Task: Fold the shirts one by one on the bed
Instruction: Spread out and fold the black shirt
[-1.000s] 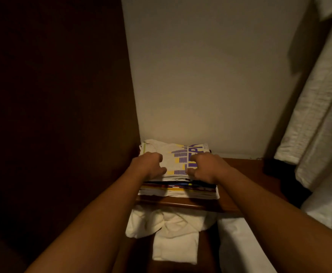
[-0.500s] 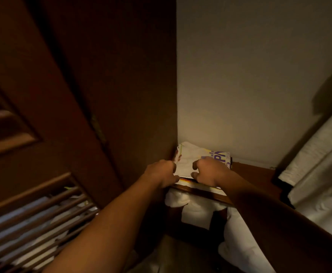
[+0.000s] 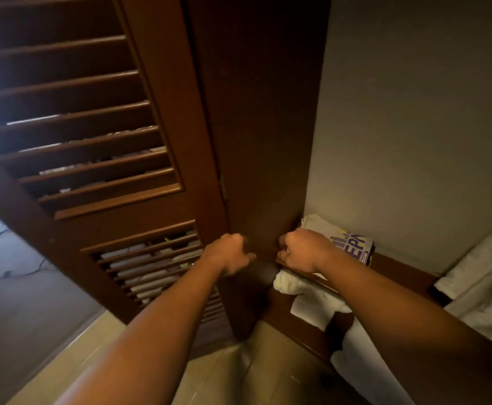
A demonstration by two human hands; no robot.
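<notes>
A stack of folded shirts (image 3: 347, 244), its top one white with purple lettering, lies in the corner on a dark wooden shelf (image 3: 399, 273). My right hand (image 3: 303, 249) is a curled fist at the stack's near left corner, over the shelf edge, and I see nothing gripped in its fingers. Left of the stack, apart from it, my left hand (image 3: 230, 254) hangs in front of the dark wood panel with fingers curled and nothing in them.
A brown louvred door (image 3: 93, 171) stands open on the left, close to my left arm. White cloths (image 3: 311, 308) hang below the shelf. White bedding (image 3: 487, 273) lies at the right. Pale floor tiles (image 3: 238, 375) show below.
My left hand has come off the stack and moved left. My right hand has slid to the stack's near left corner. The view has swung left, bringing the louvred door into sight.
</notes>
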